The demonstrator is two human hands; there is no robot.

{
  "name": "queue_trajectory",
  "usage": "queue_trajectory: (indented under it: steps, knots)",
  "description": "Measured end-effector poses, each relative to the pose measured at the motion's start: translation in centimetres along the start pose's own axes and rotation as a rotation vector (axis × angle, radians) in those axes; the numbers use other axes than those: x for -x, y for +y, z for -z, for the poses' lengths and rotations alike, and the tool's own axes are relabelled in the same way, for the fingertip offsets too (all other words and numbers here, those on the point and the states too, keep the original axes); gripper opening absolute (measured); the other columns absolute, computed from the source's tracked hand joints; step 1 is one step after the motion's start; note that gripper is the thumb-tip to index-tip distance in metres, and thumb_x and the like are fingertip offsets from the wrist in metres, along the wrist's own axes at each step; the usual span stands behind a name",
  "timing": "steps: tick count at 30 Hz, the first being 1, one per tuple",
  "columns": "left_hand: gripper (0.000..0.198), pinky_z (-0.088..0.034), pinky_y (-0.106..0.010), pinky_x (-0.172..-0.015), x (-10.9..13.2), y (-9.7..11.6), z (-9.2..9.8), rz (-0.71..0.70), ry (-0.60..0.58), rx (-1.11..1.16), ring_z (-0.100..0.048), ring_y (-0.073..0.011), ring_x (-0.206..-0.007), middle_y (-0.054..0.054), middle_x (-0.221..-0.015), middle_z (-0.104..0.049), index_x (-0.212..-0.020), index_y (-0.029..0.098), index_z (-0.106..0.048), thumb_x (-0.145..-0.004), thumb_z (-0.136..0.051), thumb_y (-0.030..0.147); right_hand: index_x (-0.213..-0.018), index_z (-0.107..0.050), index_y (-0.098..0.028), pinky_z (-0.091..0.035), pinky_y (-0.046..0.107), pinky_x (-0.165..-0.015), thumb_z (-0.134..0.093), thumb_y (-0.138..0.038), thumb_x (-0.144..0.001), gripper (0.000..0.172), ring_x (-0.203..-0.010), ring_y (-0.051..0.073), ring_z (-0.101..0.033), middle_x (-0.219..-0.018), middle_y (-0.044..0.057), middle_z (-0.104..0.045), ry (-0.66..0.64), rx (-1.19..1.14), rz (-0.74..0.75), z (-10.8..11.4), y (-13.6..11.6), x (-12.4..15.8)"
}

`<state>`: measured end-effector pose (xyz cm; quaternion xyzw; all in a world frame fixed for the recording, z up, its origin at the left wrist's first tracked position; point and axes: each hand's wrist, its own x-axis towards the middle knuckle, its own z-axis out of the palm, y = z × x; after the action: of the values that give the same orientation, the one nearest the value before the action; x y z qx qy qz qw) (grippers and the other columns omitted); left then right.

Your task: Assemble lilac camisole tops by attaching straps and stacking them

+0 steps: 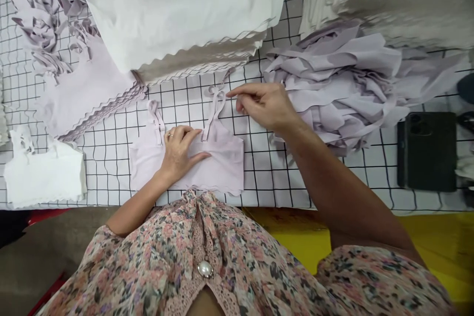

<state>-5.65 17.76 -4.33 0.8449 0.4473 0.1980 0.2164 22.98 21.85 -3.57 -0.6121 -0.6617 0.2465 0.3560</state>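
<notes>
- Your left hand (181, 150) lies flat, fingers slightly spread, pressing the lilac camisole (224, 165) onto the grid-printed table cover (266, 180), apparently to steady it.
- Your right hand (262, 106), fingers pressed together, sits just beside its strap (215, 113); no pinch visible.

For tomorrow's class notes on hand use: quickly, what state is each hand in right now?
Left hand: open, lying flat on the pale lilac cropped top, holding nothing.
Right hand: half-curled beside the top's strap; whether it grips cannot be told.
</notes>
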Motion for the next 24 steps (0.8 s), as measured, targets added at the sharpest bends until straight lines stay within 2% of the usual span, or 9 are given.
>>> queue_trajectory:
  steps: [2, 4, 5, 7, 10, 13, 16, 20, 24]
  knots:
    - [0.057, -0.047, -0.053, -0.114, 1.7, 0.0, 1.1, -0.073, 0.039, -0.019, -0.062, -0.0314, -0.134, -0.013, -0.139, -0.067, -0.148, 0.026, -0.058, -0.099, -0.075, 0.052, -0.106, -0.079, -0.015, -0.059, 0.039, -0.075, -0.042, -0.017, -0.103, 0.036, -0.079, 0.021, -0.072, -0.094, 0.011, -0.078, 0.115, 0.043, 0.018, -0.5, -1.4, 2.1]
    - [0.061, -0.044, -0.055, -0.124, 3.9, 0.1, 2.0, -0.133, 0.02, -0.041, -0.049, -0.0312, -0.155, -0.014, -0.156, -0.059, -0.164, 0.031, -0.039, -0.108, -0.062, 0.039, -0.126, -0.074, -0.017, -0.06, 0.049, -0.098, -0.037, -0.015, -0.106, 0.042, -0.116, 0.028, -0.074, -0.123, 0.016, -0.077, 0.165, 0.143, 0.129, -2.3, -3.8, 5.3]
    - [0.065, -0.041, -0.056, -0.128, 5.0, 0.1, 2.2, -0.147, -0.004, -0.058, -0.041, -0.0307, -0.163, -0.014, -0.163, -0.054, -0.17, 0.032, -0.028, -0.11, -0.056, 0.034, -0.138, -0.069, -0.017, -0.056, 0.054, -0.111, -0.036, -0.017, -0.107, 0.046, -0.13, 0.03, -0.07, -0.136, 0.016, -0.074, 0.121, 0.18, 0.21, -3.6, -5.2, 7.2]
    - [0.074, -0.034, -0.059, -0.134, 6.9, -0.1, 2.0, -0.148, -0.071, -0.104, -0.027, -0.0318, -0.169, -0.018, -0.174, -0.041, -0.175, 0.028, -0.009, -0.112, -0.047, 0.032, -0.16, -0.052, -0.015, -0.039, 0.065, -0.128, -0.038, -0.026, -0.11, 0.052, -0.155, 0.033, -0.051, -0.162, 0.018, -0.057, -0.104, 0.26, 0.31, -6.5, -7.4, 10.7]
    - [0.089, -0.022, -0.062, -0.138, 8.5, -0.8, 1.1, -0.067, -0.143, -0.185, -0.016, -0.0361, -0.171, -0.022, -0.181, -0.02, -0.176, 0.021, 0.005, -0.111, -0.049, 0.047, -0.172, -0.031, -0.01, -0.027, 0.07, -0.133, -0.039, -0.046, -0.112, 0.07, -0.165, 0.035, -0.035, -0.175, 0.022, -0.035, -0.292, 0.34, 0.334, -9.2, -8.1, 14.2]
    - [0.104, -0.013, -0.063, -0.14, 9.3, -2.1, 1.3, 0.084, -0.089, -0.25, -0.011, -0.0372, -0.172, -0.018, -0.184, -0.007, -0.177, 0.025, 0.007, -0.104, -0.058, 0.061, -0.176, -0.015, -0.009, -0.021, 0.076, -0.13, -0.041, -0.059, -0.11, 0.087, -0.167, 0.04, -0.029, -0.178, 0.025, -0.023, -0.257, 0.418, 0.24, -8.6, -6.3, 15.8]
    - [0.102, -0.007, -0.063, -0.141, 9.8, -3.3, 2.6, 0.206, -0.022, -0.281, -0.006, -0.0375, -0.173, -0.016, -0.184, -0.003, -0.178, 0.025, -0.001, -0.103, -0.057, 0.066, -0.176, -0.01, -0.01, -0.021, 0.08, -0.127, -0.042, -0.065, -0.108, 0.093, -0.167, 0.043, -0.027, -0.178, 0.028, -0.021, -0.203, 0.477, 0.153, -6.7, -4.6, 16.4]
    - [0.097, -0.003, -0.061, -0.14, 10.6, -4.5, 3.9, 0.329, 0.013, -0.304, -0.002, -0.0387, -0.173, -0.018, -0.184, -0.004, -0.178, 0.017, -0.013, -0.104, -0.05, 0.069, -0.175, -0.018, -0.007, -0.023, 0.079, -0.126, -0.043, -0.064, -0.108, 0.092, -0.168, 0.044, -0.024, -0.178, 0.029, -0.02, -0.22, 0.529, 0.064, -6.0, -4.5, 17.1]
    - [0.096, 0.002, -0.063, -0.139, 11.1, -6.2, 4.5, 0.358, 0.025, -0.275, -0.002, -0.0394, -0.172, -0.021, -0.183, -0.006, -0.177, 0.013, -0.017, -0.105, -0.047, 0.07, -0.172, -0.03, -0.008, -0.025, 0.081, -0.124, -0.041, -0.06, -0.11, 0.082, -0.168, 0.042, -0.025, -0.178, 0.026, -0.023, -0.22, 0.547, 0.069, -6.1, -4.6, 16.6]
